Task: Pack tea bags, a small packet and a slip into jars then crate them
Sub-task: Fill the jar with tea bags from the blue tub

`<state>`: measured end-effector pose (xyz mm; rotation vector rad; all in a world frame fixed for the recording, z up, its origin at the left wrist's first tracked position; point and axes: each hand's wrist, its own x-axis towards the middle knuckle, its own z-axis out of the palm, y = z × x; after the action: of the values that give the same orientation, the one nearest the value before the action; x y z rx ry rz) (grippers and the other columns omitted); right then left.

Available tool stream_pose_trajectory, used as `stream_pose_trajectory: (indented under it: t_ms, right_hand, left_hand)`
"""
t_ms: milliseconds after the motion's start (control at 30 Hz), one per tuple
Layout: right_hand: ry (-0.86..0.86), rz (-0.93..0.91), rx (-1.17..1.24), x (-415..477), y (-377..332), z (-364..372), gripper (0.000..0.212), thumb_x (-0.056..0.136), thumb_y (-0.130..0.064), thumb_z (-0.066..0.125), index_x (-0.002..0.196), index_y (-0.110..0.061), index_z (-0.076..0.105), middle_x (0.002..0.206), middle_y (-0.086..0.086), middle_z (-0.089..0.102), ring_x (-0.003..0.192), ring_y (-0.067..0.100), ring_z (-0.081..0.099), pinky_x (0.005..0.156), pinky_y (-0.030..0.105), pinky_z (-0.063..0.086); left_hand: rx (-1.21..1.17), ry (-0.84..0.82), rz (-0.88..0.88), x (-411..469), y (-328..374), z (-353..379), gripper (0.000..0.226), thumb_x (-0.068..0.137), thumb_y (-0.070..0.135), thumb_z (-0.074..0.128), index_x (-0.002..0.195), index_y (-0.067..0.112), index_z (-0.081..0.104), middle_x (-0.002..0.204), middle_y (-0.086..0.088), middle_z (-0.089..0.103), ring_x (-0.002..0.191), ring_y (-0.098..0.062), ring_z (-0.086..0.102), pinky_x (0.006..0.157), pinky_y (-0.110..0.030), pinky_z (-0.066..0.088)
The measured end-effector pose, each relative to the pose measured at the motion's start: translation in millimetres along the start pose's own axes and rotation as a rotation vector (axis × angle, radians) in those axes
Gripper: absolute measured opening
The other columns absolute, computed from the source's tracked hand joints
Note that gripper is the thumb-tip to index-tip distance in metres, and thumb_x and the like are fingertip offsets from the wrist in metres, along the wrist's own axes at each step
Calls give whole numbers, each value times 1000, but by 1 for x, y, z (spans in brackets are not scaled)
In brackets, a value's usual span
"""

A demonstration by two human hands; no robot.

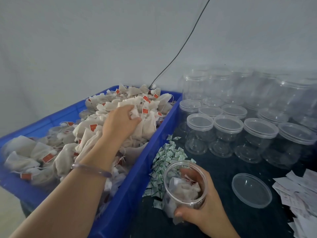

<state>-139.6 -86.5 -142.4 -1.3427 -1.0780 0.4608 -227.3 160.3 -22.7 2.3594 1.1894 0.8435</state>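
A blue crate (164, 124) on the left holds a heap of white tea bags (89, 134) with red tags. My left hand (120, 121) reaches into the heap and pinches a tea bag (135, 114) near its top. My right hand (204, 208) grips an open clear jar (184, 184) tilted toward me, with several tea bags inside. Beside the jar lies a pile of small green-and-white packets (164, 158). White paper slips (301, 194) lie at the right edge. The jar's clear lid (251, 189) rests flat on the dark table.
Several lidded clear jars (226, 134) stand in rows at the back right, some stacked. A dark cable (180, 50) runs down the grey wall into the crate's far corner. The dark table surface (223, 169) shows between jar and lid.
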Motion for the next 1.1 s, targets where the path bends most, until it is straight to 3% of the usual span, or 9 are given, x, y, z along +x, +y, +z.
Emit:
stream_pose_trajectory:
  t_ms: [167,333,467,533,600,667,767,967,1100]
  right_hand:
    - [5,17,6,1,-2,1,95,40,-64,90,125,-52,50,130,-16,58,121,4,57,93,15,47]
    - [15,-7,-6,1,-1,1,94,43,-61,92,126,-51,49,131,-16,58,122,5,56,94,14,46]
    - [11,7,-5,0,0,0,96,38,-67,89,124,-56,48,131,-19,57,124,4,54,95,15,47]
    - [13,5,-1,0,0,0,96,38,-66,89,124,-56,48,131,-18,57,124,4,54,95,15,46]
    - [17,-9,-10,1,-2,1,94,41,-63,91,125,-55,48,131,-17,58,123,4,55,95,14,45]
    - [21,-16,-17,1,-2,1,93,44,-58,92,126,-53,49,131,-17,58,122,4,56,94,14,45]
    - [17,-8,0,1,-4,1,94,46,-45,95,128,-50,49,129,-17,59,119,4,58,89,13,48]
    - [36,4,20,4,-5,2,96,48,-38,91,130,-23,45,125,-14,61,113,7,62,86,16,50]
    - [28,-11,31,6,-7,2,89,49,-26,88,129,-31,50,124,-16,64,112,6,64,86,16,51]
  left_hand:
    - [59,31,40,0,5,4,4,86,27,70,85,25,66,106,-1,62,103,-20,57,91,-39,50]
    - [70,-61,52,-1,7,7,40,85,30,68,124,24,61,112,-1,64,109,-24,55,91,-42,50]
    - [172,-35,118,0,7,5,30,90,29,65,117,16,67,122,-8,57,117,-26,48,99,-39,44]
    - [51,63,222,-5,13,-1,25,93,29,61,113,13,66,116,-4,60,106,-16,54,90,-27,42]
    - [-149,127,307,-13,28,-9,15,95,29,57,103,16,63,88,9,62,75,4,54,68,-13,41]
    - [-394,108,347,-24,48,-16,5,95,28,57,91,24,58,69,8,61,59,2,55,56,-15,44]
    - [-637,-53,408,-43,72,-22,8,92,22,61,86,26,59,75,6,65,63,-4,61,57,-25,54]
    - [-193,-902,546,-72,80,-13,4,89,24,65,92,26,63,84,15,66,74,-1,66,68,-16,54]
    - [189,-868,840,-87,86,3,17,91,30,63,105,23,69,95,14,65,86,0,54,84,-15,43]
